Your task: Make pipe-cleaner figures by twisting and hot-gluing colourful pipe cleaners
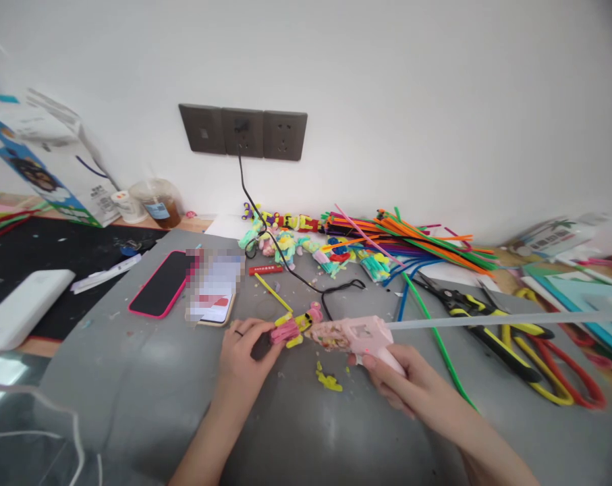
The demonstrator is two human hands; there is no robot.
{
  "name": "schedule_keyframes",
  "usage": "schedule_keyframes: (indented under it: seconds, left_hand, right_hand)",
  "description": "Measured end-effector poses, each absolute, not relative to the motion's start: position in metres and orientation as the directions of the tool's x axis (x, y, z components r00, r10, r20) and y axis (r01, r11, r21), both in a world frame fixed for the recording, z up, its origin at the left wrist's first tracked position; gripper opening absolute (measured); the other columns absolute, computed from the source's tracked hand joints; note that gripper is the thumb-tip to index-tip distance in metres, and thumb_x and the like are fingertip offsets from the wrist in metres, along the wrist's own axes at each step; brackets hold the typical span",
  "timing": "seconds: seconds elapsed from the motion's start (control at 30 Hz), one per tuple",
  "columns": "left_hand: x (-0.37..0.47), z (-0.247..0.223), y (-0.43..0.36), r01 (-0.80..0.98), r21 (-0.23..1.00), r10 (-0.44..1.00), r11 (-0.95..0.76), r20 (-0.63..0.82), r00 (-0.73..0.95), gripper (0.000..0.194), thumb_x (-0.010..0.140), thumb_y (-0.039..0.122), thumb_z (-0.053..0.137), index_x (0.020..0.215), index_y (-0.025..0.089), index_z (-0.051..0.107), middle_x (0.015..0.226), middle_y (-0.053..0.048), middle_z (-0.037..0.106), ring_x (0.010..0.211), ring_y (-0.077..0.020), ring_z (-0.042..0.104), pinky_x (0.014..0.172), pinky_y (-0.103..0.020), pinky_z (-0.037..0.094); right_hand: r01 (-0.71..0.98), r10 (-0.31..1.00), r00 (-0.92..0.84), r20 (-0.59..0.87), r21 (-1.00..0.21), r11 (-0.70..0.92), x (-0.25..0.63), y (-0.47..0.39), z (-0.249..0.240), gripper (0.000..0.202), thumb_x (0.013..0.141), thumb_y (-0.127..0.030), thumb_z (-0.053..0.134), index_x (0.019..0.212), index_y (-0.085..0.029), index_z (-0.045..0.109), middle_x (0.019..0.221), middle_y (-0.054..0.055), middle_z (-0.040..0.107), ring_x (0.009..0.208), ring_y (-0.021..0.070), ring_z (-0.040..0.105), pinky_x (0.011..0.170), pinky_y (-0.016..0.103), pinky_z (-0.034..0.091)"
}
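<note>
Nearest the camera, on the grey mat [148, 378], both bare hands meet over a small craft piece. The left hand [245, 351] closes its fingers around a pink-and-yellow pipe-cleaner figure [290, 331], pinching it from the left so that it sits just above the mat. The right hand [411, 385] is wrapped around the handle of a pink glue gun [356, 335], fingers curled shut on it. The gun's long axis runs nearly level from right to left, its nozzle pointing left and touching, or all but touching, the figure's right end; a clear glue stick [488, 318] juts out of its back toward the right. The figure also lies roughly left to right, in line with the nozzle.

Judging by this, gluing is under way: the figure looks partly assembled, with yellow scraps [328, 381] lying just below it on the mat, and whether glue is on the joint cannot be told.

Beyond the hands, a phone in a pink case [158, 283] lies to the left, and pliers with yellow-black handles [467, 310] lie to the right, beside red and yellow loops. A black cord [265, 229] climbs to the wall socket [242, 131]. Farther back, several finished little figures [285, 236] stand in a cluster near a heap of loose coloured pipe cleaners [417, 243] by the wall, so plenty of material is left.
</note>
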State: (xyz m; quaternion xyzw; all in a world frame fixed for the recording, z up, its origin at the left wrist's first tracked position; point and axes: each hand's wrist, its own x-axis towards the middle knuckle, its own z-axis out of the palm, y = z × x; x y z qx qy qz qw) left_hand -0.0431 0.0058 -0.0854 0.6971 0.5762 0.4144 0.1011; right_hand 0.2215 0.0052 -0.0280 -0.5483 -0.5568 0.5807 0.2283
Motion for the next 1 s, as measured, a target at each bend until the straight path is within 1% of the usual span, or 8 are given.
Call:
schedule_keyframes:
  seconds: [0.3,0.5,0.6,0.73,0.8,0.87,0.93,1.0]
  left_hand:
    - [-0.043,-0.086,0.008,0.732,0.603,0.891,-0.317,0.455,0.011,0.008,0.085,0.023,0.070,0.093,0.021,0.071,0.086,-0.004,0.075,0.078,-0.0210,0.065,0.071,-0.034,0.052]
    - [-0.044,-0.087,0.006,0.724,0.617,0.896,-0.308,0.444,0.003,0.009,0.085,0.026,0.069,0.092,0.021,0.072,0.087,-0.004,0.075,0.079,-0.0211,0.066,0.072,-0.034,0.053]
    - [-0.044,-0.086,0.006,0.719,0.628,0.899,-0.299,0.438,-0.008,0.009,0.085,0.027,0.069,0.092,0.021,0.072,0.087,-0.004,0.075,0.079,-0.0209,0.066,0.072,-0.034,0.053]
    - [-0.044,-0.083,0.006,0.712,0.644,0.917,-0.278,0.398,-0.003,0.010,0.085,0.027,0.069,0.093,0.022,0.073,0.089,-0.004,0.076,0.080,-0.0212,0.066,0.073,-0.035,0.053]
    - [-0.043,-0.082,0.006,0.708,0.652,0.918,-0.273,0.396,-0.011,0.010,0.084,0.025,0.069,0.094,0.022,0.073,0.089,-0.004,0.076,0.080,-0.0212,0.065,0.073,-0.035,0.052]
    - [-0.043,-0.082,0.006,0.704,0.656,0.917,-0.273,0.400,-0.017,0.010,0.084,0.024,0.070,0.093,0.022,0.073,0.088,-0.004,0.076,0.079,-0.0210,0.065,0.073,-0.035,0.053]
    - [-0.043,-0.082,0.006,0.705,0.654,0.917,-0.274,0.398,-0.012,0.010,0.083,0.023,0.070,0.093,0.022,0.072,0.088,-0.004,0.076,0.079,-0.0210,0.065,0.073,-0.035,0.053]
    - [-0.043,-0.081,0.007,0.713,0.646,0.918,-0.272,0.396,-0.009,0.010,0.083,0.023,0.069,0.092,0.022,0.072,0.089,-0.004,0.076,0.079,-0.0210,0.066,0.073,-0.035,0.053]
  right_hand:
    - [0.377,0.837,-0.332,-0.435,-0.875,-0.305,0.223,0.006,-0.028,0.064,0.076,-0.084,0.054,0.069,-0.021,0.048,0.052,-0.009,0.034,0.042,0.0058,0.026,0.037,0.022,0.021]
    - [0.393,0.830,-0.332,-0.447,-0.866,-0.309,0.221,0.006,-0.026,0.066,0.077,-0.084,0.051,0.077,-0.019,0.054,0.053,-0.009,0.034,0.042,0.0068,0.027,0.038,0.022,0.022]
    - [0.413,0.852,-0.318,-0.415,-0.870,-0.269,0.219,0.007,-0.024,0.063,0.079,-0.082,0.052,0.071,-0.020,0.052,0.053,-0.008,0.036,0.043,0.0075,0.030,0.039,0.023,0.023]
    - [0.412,0.919,-0.261,-0.294,-0.895,-0.169,0.221,0.003,-0.023,0.058,0.081,-0.076,0.057,0.064,-0.021,0.051,0.052,-0.006,0.038,0.044,0.0086,0.032,0.040,0.024,0.022]
    - [0.341,0.935,-0.255,-0.247,-0.928,-0.152,0.223,-0.002,-0.027,0.060,0.084,-0.073,0.056,0.056,-0.021,0.046,0.046,-0.006,0.036,0.042,0.0087,0.031,0.041,0.025,0.022]
    - [0.172,0.954,-0.215,-0.207,-0.970,-0.172,0.224,-0.008,-0.033,0.061,0.087,-0.071,0.054,0.054,-0.021,0.045,0.045,-0.006,0.037,0.039,0.0081,0.030,0.042,0.026,0.023]
    - [-0.064,0.976,-0.114,-0.183,-0.979,-0.191,0.225,-0.012,-0.038,0.052,0.088,-0.067,0.057,0.065,-0.020,0.054,0.049,-0.007,0.039,0.039,0.0072,0.028,0.042,0.025,0.023]
    - [-0.282,0.978,-0.008,-0.209,-0.938,-0.203,0.226,-0.014,-0.041,0.039,0.087,-0.059,0.064,0.085,-0.020,0.060,0.054,-0.008,0.040,0.040,0.0069,0.027,0.043,0.024,0.024]
